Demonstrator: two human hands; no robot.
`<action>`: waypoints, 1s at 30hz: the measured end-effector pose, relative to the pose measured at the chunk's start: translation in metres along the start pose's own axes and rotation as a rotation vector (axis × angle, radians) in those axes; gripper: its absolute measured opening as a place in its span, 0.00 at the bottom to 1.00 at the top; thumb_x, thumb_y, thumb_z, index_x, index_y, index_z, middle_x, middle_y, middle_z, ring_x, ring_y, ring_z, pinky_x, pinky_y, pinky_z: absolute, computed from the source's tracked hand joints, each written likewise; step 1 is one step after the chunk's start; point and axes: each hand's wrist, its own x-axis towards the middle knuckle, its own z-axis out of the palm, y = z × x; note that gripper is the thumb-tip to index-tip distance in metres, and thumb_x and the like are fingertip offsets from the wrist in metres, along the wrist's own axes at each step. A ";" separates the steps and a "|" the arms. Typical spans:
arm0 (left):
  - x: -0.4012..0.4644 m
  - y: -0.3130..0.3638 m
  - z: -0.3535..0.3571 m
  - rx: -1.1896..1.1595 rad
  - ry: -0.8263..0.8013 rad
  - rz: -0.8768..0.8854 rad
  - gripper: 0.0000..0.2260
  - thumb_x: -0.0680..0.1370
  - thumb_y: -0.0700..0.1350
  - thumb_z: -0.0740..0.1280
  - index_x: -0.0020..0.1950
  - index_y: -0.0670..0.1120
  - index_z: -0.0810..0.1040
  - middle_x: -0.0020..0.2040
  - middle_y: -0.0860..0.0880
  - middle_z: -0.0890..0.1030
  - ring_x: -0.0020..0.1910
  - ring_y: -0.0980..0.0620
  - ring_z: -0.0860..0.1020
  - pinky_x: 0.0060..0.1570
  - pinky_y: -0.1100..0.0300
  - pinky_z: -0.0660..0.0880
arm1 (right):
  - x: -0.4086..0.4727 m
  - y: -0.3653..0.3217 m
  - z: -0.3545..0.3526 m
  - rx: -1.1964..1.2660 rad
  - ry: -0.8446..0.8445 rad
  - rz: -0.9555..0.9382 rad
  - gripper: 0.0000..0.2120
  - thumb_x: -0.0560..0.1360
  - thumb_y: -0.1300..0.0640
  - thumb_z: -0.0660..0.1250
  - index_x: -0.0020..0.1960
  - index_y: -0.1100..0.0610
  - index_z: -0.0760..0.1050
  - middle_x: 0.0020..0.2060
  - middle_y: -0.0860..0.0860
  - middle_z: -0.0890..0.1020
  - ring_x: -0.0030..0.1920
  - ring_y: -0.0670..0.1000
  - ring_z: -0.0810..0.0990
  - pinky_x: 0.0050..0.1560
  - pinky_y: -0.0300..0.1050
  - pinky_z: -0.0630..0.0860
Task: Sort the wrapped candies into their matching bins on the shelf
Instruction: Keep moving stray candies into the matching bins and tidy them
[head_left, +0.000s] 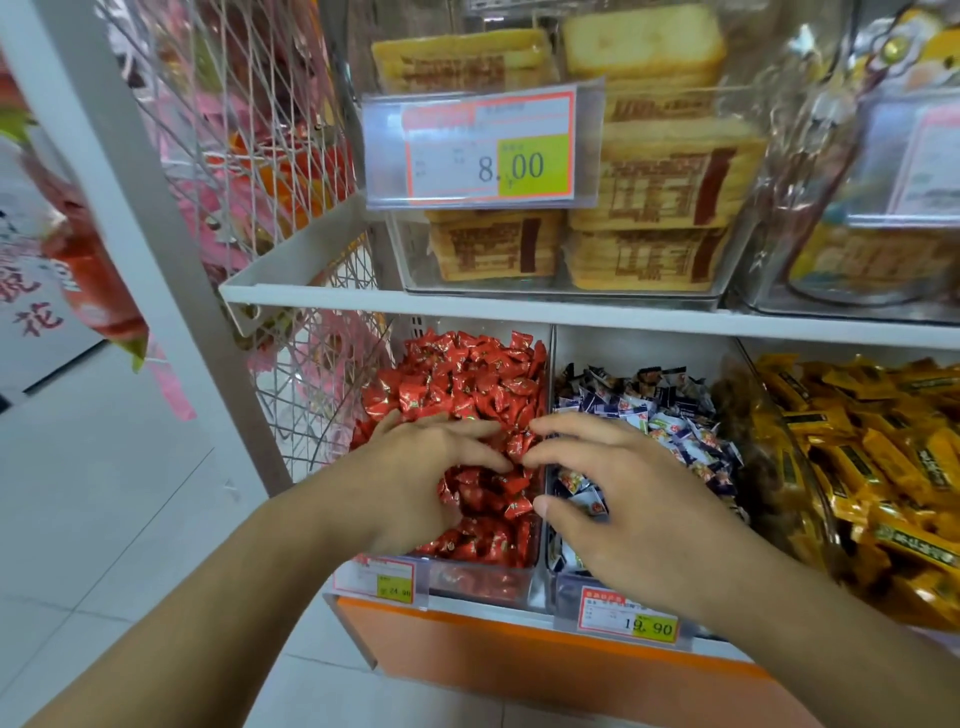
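On the shelf (519, 310), 2 clear bins are sitting side by side, red candies (467, 374) left, blue-and-white candies (675, 421) right. The left hand (415, 483) is hovering with fingers spread loosely over the reds, while the right hand (623, 499), half-curled, is reaching across the divider (551, 384); whether it is holding a piece I cannot tell. Sweeping there is risking knocking reds into the wrong bin.

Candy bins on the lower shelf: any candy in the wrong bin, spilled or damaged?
Nothing clearly stands out. The red candies fill the left bin, the blue-and-white candies the middle, the yellow bars the right. Both hands cover part of the piles: left hand, right hand.
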 end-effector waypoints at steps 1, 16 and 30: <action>-0.001 0.002 -0.003 -0.009 -0.006 0.013 0.31 0.77 0.46 0.70 0.73 0.72 0.66 0.80 0.71 0.48 0.82 0.56 0.44 0.79 0.39 0.40 | 0.000 0.000 0.000 -0.002 -0.001 0.001 0.17 0.81 0.42 0.66 0.70 0.38 0.74 0.73 0.28 0.63 0.76 0.36 0.58 0.71 0.31 0.52; 0.076 -0.006 0.020 0.219 0.082 -0.009 0.28 0.76 0.67 0.64 0.76 0.63 0.66 0.80 0.58 0.61 0.80 0.46 0.57 0.74 0.36 0.61 | 0.002 0.002 -0.004 0.013 -0.032 0.020 0.14 0.80 0.38 0.64 0.66 0.35 0.72 0.72 0.23 0.59 0.74 0.35 0.57 0.69 0.35 0.56; 0.017 -0.006 0.006 0.097 -0.064 0.095 0.22 0.82 0.61 0.61 0.76 0.69 0.62 0.79 0.66 0.58 0.82 0.56 0.45 0.80 0.47 0.39 | -0.003 -0.006 -0.009 0.055 -0.059 0.064 0.14 0.82 0.40 0.63 0.68 0.35 0.71 0.72 0.23 0.57 0.75 0.35 0.55 0.77 0.44 0.58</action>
